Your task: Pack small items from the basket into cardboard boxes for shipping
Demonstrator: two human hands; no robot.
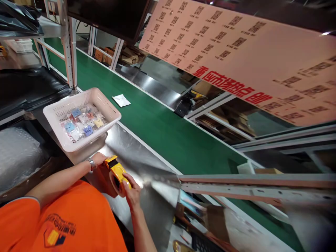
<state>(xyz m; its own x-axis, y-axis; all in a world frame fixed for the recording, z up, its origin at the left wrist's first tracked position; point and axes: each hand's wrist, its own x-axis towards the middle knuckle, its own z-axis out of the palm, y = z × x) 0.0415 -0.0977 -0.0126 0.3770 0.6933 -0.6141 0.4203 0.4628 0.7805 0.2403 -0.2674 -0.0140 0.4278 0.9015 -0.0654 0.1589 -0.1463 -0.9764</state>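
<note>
You clasp the tape dispenser (117, 171) at the near edge of the table (128, 148): left hand (99, 159) behind, right hand (133, 193) seemingly cupping its roll.

A long green conveyor belt (168, 133) runs beside a shiny steel worktable (131, 148); grey metal racking (68, 45) stands at its far end.

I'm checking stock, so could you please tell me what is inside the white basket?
Small clear packets with blue, yellow and reddish contents lie loosely on the floor of the white basket. The near wall covers the front strip, and anything under the packets cannot be seen.
</note>
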